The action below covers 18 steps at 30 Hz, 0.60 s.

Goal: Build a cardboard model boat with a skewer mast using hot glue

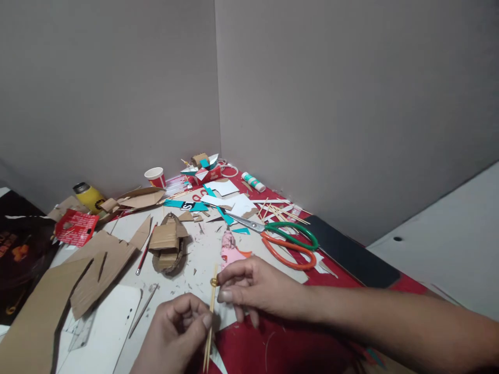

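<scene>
My left hand [177, 332] is closed low in the middle, pinching thin wooden skewers [211, 322] that stand nearly upright. My right hand [249, 288] reaches in from the right and pinches a small yellowish band [213, 282] wrapped round the skewers near their top. Just behind the hands lie a pink glue gun [230, 248] and a small cardboard model [168, 245].
Scissors with green and orange handles [290, 241] lie to the right beside loose skewers [278, 212]. Cardboard sheets [101, 265] cover the left. A paper cup [156, 177], a yellow bottle [89, 196], a glue stick [253, 182] and a dark phone [351, 252] sit around.
</scene>
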Each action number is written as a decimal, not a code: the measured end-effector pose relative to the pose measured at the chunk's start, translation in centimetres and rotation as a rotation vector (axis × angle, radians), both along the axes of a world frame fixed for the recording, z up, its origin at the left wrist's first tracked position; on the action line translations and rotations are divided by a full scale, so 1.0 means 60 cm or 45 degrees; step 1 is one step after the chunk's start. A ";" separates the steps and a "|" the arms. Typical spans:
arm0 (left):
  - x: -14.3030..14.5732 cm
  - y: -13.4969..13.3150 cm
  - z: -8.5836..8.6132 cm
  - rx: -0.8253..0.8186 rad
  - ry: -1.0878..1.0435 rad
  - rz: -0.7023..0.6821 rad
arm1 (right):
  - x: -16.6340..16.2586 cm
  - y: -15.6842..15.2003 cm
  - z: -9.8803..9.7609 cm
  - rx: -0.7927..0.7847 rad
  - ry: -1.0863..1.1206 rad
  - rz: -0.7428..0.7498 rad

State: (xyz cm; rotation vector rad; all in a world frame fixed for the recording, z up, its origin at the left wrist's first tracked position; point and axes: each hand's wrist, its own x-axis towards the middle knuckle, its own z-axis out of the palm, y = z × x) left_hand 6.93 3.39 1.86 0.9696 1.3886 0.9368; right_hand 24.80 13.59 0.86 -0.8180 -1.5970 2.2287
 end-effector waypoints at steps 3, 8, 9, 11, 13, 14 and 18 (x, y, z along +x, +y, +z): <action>0.013 -0.006 -0.009 0.053 0.026 -0.073 | -0.004 -0.007 0.003 -0.068 0.096 -0.017; 0.019 -0.010 -0.023 0.062 -0.138 -0.114 | -0.005 -0.011 0.000 -0.054 0.165 0.024; 0.019 -0.011 -0.027 0.060 -0.170 -0.123 | -0.004 -0.011 -0.002 -0.048 0.158 0.029; 0.018 -0.013 -0.033 0.080 -0.193 -0.140 | -0.003 -0.009 -0.005 -0.030 0.124 0.042; 0.018 -0.014 -0.038 0.110 -0.166 -0.157 | -0.003 -0.008 -0.007 -0.003 0.087 0.059; 0.019 -0.015 -0.038 0.122 -0.141 -0.161 | -0.003 -0.008 -0.007 0.012 0.072 0.068; 0.024 -0.015 -0.036 0.134 -0.046 -0.149 | -0.004 -0.010 -0.003 0.072 0.014 0.080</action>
